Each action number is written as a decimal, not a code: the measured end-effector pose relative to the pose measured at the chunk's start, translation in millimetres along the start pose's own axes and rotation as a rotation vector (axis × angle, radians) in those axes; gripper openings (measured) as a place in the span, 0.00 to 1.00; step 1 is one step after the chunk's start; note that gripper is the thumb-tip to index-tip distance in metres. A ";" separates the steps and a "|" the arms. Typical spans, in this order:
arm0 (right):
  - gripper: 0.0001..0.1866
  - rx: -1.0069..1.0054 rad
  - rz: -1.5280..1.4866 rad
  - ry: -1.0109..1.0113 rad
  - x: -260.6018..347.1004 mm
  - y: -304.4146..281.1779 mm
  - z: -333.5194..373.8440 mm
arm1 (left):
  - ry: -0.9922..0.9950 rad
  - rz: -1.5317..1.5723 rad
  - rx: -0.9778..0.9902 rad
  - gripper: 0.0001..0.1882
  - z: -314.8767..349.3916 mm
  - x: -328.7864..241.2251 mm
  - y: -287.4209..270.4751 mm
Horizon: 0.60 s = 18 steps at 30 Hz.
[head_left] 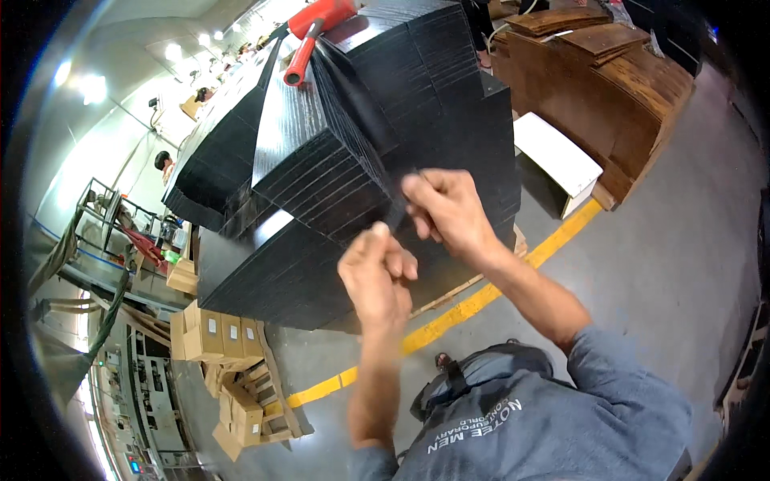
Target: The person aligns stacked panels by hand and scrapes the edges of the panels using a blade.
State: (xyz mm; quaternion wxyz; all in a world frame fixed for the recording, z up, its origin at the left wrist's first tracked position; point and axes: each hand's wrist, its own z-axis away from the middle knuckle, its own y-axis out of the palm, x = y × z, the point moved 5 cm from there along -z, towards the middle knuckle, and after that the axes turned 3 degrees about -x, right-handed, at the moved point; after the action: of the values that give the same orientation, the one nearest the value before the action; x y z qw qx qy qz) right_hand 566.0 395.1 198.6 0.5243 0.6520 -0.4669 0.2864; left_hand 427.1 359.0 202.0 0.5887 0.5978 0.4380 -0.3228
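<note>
Both of my hands are raised close together in front of a stack of black boards (321, 172) with wood-grain tops. My left hand (373, 272) is closed, with thumb and forefinger pinched together. Slightly higher and to the right, my right hand (451, 210) is closed in a similar pinch. Something small and dark seems to run between the fingertips, but against the black boards I cannot make out what it is. On top of the stack lies a red hand tool (298, 64) with a broad head and a round handle.
More black panels (281, 272) are piled below and left. Brown boards (585, 88) and a white panel (557, 156) stand at the right. Cardboard boxes (212, 333) sit on a wooden pallet (277, 385) at lower left. A yellow line (457, 317) crosses the grey floor.
</note>
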 end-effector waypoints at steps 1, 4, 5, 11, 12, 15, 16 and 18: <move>0.22 -0.027 -0.020 0.029 -1.6 -0.3 6.7 | -0.042 0.009 -0.014 0.16 4.1 4.3 -2.6; 0.23 0.048 -0.021 0.015 18.6 6.3 2.1 | 0.006 0.031 0.030 0.17 1.8 -10.7 -0.1; 0.23 0.060 -0.015 -0.024 35.4 9.8 -1.7 | 0.055 0.010 0.057 0.18 0.5 -20.8 6.8; 0.22 0.168 0.091 -0.145 72.2 28.9 -23.7 | 0.178 0.053 0.079 0.19 -9.8 -50.6 25.2; 0.22 0.131 0.074 -0.127 62.4 24.1 -18.6 | 0.128 0.043 0.055 0.19 -7.3 -41.9 21.0; 0.20 0.040 0.021 -0.055 6.8 5.5 -0.5 | 0.035 0.000 0.011 0.19 -1.7 2.6 -8.1; 0.20 0.009 0.021 -0.024 1.2 0.7 3.9 | 0.003 0.000 0.001 0.18 -2.6 10.4 -8.8; 0.21 -0.023 0.021 0.006 -3.8 -2.3 3.7 | -0.018 0.009 -0.005 0.18 -5.6 12.9 -7.1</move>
State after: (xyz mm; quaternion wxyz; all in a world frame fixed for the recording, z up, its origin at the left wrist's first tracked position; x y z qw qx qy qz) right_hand 566.1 392.8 193.4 0.5300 0.6402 -0.4753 0.2887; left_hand 425.2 365.8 187.9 0.5956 0.5954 0.4306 -0.3245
